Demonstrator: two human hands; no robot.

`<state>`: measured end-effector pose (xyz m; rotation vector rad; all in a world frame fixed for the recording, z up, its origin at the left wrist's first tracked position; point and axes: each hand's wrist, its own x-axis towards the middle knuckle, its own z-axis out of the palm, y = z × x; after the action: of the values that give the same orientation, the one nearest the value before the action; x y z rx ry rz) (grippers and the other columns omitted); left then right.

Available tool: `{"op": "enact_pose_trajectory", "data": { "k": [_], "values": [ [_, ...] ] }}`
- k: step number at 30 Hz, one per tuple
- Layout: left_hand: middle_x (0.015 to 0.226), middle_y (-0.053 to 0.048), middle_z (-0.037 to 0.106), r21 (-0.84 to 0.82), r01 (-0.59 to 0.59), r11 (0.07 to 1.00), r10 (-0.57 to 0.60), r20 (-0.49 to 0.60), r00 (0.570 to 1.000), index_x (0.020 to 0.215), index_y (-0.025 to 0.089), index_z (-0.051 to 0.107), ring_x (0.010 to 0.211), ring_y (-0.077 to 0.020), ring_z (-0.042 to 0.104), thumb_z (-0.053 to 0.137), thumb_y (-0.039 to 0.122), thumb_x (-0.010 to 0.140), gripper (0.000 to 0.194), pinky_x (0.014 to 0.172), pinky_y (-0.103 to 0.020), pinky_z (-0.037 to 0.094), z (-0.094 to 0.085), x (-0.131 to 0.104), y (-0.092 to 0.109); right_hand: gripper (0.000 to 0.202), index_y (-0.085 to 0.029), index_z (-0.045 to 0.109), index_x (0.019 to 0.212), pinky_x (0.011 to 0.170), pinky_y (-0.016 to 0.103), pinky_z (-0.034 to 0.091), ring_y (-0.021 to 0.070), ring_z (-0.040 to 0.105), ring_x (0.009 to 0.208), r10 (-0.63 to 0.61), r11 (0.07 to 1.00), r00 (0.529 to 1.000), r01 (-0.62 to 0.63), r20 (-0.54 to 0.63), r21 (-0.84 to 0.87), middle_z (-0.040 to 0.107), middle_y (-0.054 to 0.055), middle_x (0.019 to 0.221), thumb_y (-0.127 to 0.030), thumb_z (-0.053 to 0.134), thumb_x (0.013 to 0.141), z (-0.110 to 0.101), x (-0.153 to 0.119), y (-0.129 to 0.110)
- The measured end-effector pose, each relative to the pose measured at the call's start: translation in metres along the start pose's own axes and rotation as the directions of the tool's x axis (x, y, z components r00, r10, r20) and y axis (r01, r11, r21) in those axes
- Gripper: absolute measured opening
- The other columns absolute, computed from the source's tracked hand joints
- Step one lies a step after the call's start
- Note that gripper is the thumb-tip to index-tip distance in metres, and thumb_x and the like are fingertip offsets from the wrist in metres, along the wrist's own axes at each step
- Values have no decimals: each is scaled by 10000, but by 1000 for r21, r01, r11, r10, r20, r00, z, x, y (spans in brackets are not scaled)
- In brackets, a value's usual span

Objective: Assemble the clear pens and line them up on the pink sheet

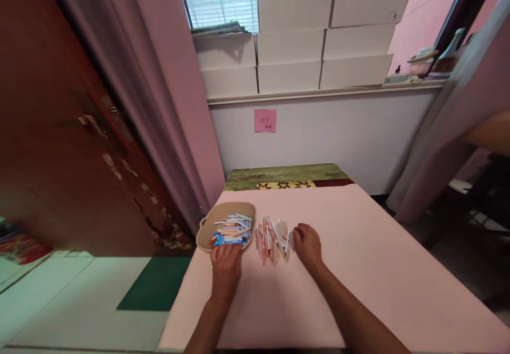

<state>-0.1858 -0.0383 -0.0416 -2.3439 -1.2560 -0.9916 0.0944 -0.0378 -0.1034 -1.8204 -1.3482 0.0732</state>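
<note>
Left hand (226, 262) at basket (218, 213) rim, grip unclear; right hand (308, 243) curled beside pens (271, 241), hold unclear; risk: nudged pile could scatter.

Basket (207, 227), nr table's L edge: made of plastic, apparently; matt, smooth. Pens in basket (235, 230): plastic, smooth, mostly opaque. Loose pens (270, 239), mid-table: plastic, part clear, sl. glossy. Table cover (358, 269): smooth, matt; paper or cloth can't be told. Tabletop (274, 174), left exposed at far edge: printed, smooth. Beyond far edge: note (265, 121), matt paper, stuck on matt wall (319, 136); boxes (292, 45), matt card by look. Beyond L edge: curtain (153, 88), soft cloth; door (51, 146), wood-look, finish chipped & roughened nr its edge; floor tiles (79, 295), smooth, sl. glossy; mat (153, 285), matt.
</note>
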Motion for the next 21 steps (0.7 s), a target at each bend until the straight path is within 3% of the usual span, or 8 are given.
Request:
{"op": "enact_pose_trajectory", "data": {
  "k": [6, 11, 12, 14, 17, 21],
  "values": [
    [860, -63, 686, -4, -44, 999, 44, 5, 999, 998, 192, 649, 827, -204, 601, 466, 140, 895, 217, 878, -393, 366, -1, -1, 10, 260, -187, 718, 867, 933, 300, 384, 203, 587, 992, -15, 1000, 1000, 15, -8, 2, 676, 83, 1046, -279, 476, 846, 0, 0, -1],
    [1023, -131, 672, 25, -96, 995, 99, -179, 979, 1137, 148, 581, 979, -256, 597, 527, 158, 870, 273, 922, -438, 377, -1, -10, 31, 298, -172, 716, 885, 930, 285, 385, 190, 590, 983, -16, 1000, 1000, 16, -23, 5, 681, 89, 1031, -274, 436, 880, 2, 1, 1],
    [1002, -122, 674, -16, -132, 991, 127, -174, 976, 1124, 156, 581, 959, -250, 603, 522, 153, 870, 261, 899, -423, 399, -1, -14, 38, 316, -166, 715, 899, 931, 286, 384, 188, 589, 983, -15, 1000, 1000, 15, -26, 3, 681, 93, 1031, -276, 419, 892, 3, 1, 2],
    [930, -90, 673, -139, -173, 975, 165, -67, 984, 1060, 183, 593, 863, -219, 614, 492, 149, 879, 210, 826, -380, 442, 1, -22, 51, 349, -153, 714, 925, 932, 289, 384, 189, 589, 980, -12, 1000, 999, 12, -31, -2, 682, 101, 1030, -282, 389, 912, 5, 2, 4],
    [851, -72, 660, -193, -116, 974, 121, 15, 993, 1010, 185, 595, 775, -207, 610, 475, 156, 880, 179, 745, -361, 469, 4, -31, 65, 380, -135, 712, 946, 926, 296, 389, 195, 593, 963, -9, 1000, 999, 8, -33, -8, 685, 114, 1014, -297, 369, 926, 7, 3, 5],
    [799, -61, 640, -189, -49, 981, 63, 66, 996, 958, 193, 593, 733, -205, 599, 454, 136, 874, 172, 692, -349, 468, 7, -34, 67, 398, -127, 711, 952, 922, 307, 397, 203, 598, 957, -6, 1000, 999, 5, -38, -6, 687, 124, 1001, -315, 360, 932, 6, 3, 1]
  ]
}}
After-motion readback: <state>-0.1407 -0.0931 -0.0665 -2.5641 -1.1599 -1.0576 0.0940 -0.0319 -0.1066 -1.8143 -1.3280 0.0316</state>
